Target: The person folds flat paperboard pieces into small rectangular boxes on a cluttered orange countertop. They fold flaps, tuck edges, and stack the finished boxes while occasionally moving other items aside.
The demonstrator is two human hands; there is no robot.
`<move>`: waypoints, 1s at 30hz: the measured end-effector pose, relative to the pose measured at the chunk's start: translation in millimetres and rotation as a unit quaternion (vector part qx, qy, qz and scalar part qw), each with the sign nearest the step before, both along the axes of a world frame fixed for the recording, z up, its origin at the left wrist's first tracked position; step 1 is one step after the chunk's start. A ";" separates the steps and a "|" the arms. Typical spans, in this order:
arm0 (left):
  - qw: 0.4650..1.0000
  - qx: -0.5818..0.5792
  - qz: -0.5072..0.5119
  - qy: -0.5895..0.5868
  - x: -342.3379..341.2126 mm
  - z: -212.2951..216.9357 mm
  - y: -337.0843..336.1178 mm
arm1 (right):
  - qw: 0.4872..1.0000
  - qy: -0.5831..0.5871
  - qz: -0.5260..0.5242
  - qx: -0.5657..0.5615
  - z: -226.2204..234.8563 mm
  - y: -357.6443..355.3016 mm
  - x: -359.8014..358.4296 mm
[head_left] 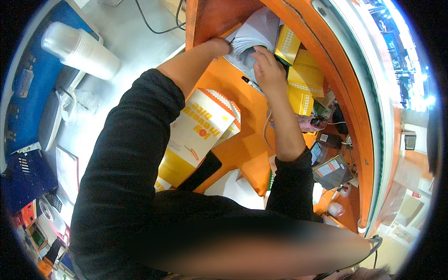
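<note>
A stack of thin white sheets or bags (pixel 254 32), with curled edges, lies at the far end of the orange counter. My left hand (pixel 219 47) is at its left edge, beside the orange panel. Its fingers are mostly hidden, and a small dark tip shows by them. Over the stack's right side is my right hand (pixel 269 74), fingers bent and apart, with nothing visible in them. A black and white marker (pixel 252 84) rests just below the sheets. Nearer to me, a white and yellow folded carton (pixel 198 128) with a scalloped orange edge leans by my left forearm.
Several yellow boxes (pixel 304 72) line the right side, near a dark box (pixel 333 171) and cables. An orange panel (pixel 212 21) stands at the far left of the counter. Nested clear plastic tubs (pixel 88 53) lie on the grey surface to my left.
</note>
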State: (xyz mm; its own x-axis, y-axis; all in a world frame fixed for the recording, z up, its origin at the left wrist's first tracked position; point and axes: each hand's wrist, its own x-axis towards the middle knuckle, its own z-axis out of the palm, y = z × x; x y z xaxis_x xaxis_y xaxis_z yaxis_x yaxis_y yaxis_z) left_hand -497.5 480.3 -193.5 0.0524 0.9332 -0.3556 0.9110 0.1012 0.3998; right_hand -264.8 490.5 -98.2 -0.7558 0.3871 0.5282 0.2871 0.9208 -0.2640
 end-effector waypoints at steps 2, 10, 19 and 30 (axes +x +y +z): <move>0.982 -0.035 0.133 -0.126 0.0 8.2 5.5 | 1.000 0.005 0.011 0.003 -1.7 2.8 -2.1; 0.721 -0.004 0.351 -0.597 25.2 37.5 -7.6 | 0.999 -0.033 0.013 0.011 -8.3 -0.2 -11.7; 0.717 0.025 0.374 -0.588 28.0 122.5 -69.6 | 0.995 0.018 -0.014 -0.099 -9.9 -5.6 -20.9; 0.587 0.080 0.357 -0.722 24.8 261.3 -149.1 | 0.610 0.101 -0.052 -0.785 45.4 -39.0 -11.5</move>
State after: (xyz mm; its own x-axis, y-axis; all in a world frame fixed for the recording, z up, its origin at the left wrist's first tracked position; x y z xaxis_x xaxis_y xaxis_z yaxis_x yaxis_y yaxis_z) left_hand -472.7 331.2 67.8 -0.2342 0.9159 -0.3261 -0.6418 0.1064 0.7595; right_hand -276.3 451.5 -52.7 -0.6655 0.5758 -0.4750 0.1372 -0.5311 -0.8361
